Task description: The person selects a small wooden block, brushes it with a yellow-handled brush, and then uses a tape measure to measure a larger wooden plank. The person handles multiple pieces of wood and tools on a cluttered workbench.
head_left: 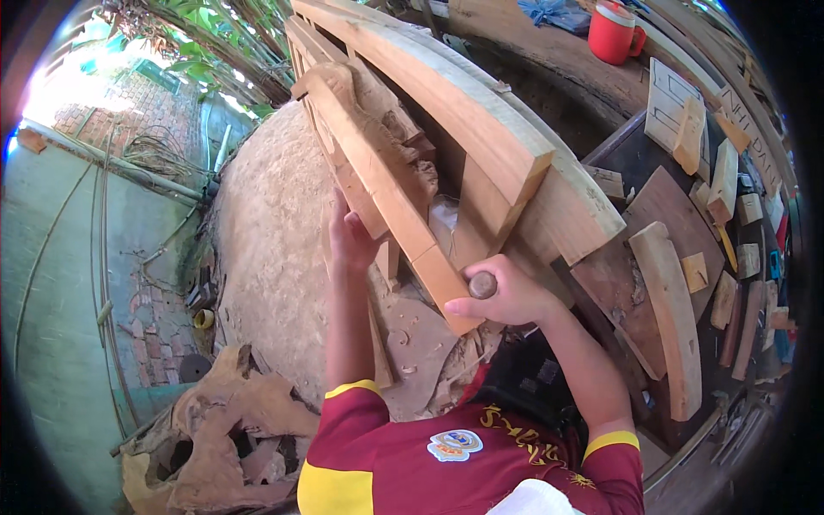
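My left hand (354,236) grips the side of a light wooden piece (359,199) beneath a long, straight wooden bar (390,210) lying diagonally across the middle of the view. My right hand (511,292) is closed round a round wooden handle (482,285), seen end-on, with my thumb resting on the bar's near end. Beside the bar is a rough carved wooden mass (412,154), and long curved planks (463,103) lean just to the right of it. Whatever the handle is attached to is hidden.
A sandy mound (262,215) rises at left beside a pale wall (60,283). A gnarled root (202,438) lies lower left. At right are a dark board (644,283) with several offcuts (665,318), and a red mug (611,36) on a thick beam (549,51). Plants hang at the top.
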`<state>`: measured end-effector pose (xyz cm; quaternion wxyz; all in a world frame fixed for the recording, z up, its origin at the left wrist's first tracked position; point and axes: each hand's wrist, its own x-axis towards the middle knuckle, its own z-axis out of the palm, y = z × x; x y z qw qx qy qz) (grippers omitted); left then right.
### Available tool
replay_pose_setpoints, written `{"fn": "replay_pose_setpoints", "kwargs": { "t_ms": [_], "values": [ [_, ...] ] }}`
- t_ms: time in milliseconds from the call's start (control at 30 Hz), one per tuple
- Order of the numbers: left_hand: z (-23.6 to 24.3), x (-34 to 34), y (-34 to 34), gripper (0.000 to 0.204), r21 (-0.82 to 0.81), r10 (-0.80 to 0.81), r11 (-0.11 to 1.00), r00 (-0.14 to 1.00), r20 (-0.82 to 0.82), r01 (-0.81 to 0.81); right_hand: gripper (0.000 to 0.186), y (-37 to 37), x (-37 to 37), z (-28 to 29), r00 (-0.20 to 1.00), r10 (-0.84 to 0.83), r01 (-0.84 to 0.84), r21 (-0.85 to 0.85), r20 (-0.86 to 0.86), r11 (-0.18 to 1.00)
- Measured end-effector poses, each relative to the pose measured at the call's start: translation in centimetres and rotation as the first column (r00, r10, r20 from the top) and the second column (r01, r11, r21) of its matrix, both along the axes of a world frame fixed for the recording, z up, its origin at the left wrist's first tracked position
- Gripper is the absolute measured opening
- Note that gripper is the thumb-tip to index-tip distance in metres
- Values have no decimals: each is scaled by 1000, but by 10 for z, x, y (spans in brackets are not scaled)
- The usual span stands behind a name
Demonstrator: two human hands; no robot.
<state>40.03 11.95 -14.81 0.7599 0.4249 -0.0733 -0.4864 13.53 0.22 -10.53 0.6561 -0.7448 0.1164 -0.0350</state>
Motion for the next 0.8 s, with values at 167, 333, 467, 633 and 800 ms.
{"fn": "replay_pose_setpoints", "kwargs": {
  "t_ms": [167,333,467,633,800],
  "values": [
    [-20,6,-8,55,119,77,988,980,181,-99,34,6,15,-12,998,29,-34,-88,-58,996],
    [-1,0,-5,53,166,154,957,902,402,-237,40,12,28,-8,998,43,-45,-37,-46,998],
    [49,-14,25,57,39,352,935,935,33,-354,38,4,46,-3,985,-142,159,198,-97,967],
    [22,9,75,59,-37,432,902,894,119,-431,27,-2,98,-17,873,-419,479,-279,248,833],
    [6,7,117,55,83,519,807,769,374,-585,33,-15,166,-3,849,-500,502,-558,171,661]
  ]
}}
